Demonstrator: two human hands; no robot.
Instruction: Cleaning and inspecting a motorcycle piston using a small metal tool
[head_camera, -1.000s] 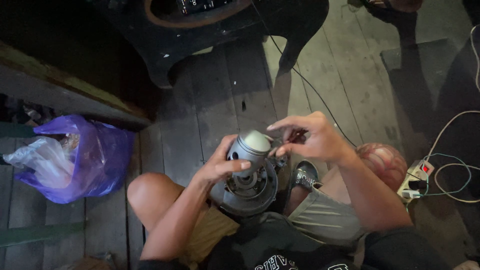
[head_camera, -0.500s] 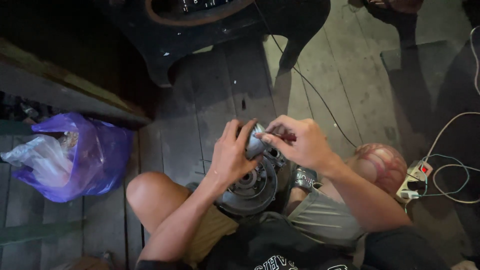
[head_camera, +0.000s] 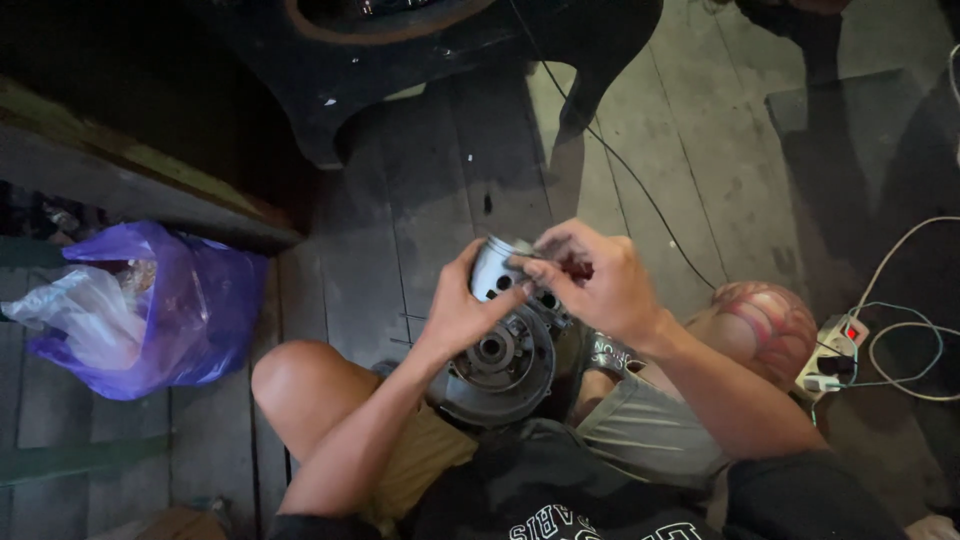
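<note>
Gripping the metal cylinder (head_camera: 495, 268), left hand (head_camera: 462, 310) and right hand (head_camera: 590, 285) both close on it (above the round housing (head_camera: 495, 365)).

Left hand (head_camera: 462, 312): grips the grey metal cylinder (head_camera: 494, 268) from its side.
Right hand (head_camera: 590, 280): fingertips pinch at the cylinder's top.
Round engine casing (head_camera: 497, 365): rests between the knees, under both hands.
Purple plastic bag (head_camera: 150, 310): lies on the wooden floor (head_camera: 440, 190), near its left edge.

Open plank floor (head_camera: 450, 190) ahead; purple bag (head_camera: 190, 310) left, cables (head_camera: 900, 330) right.
</note>
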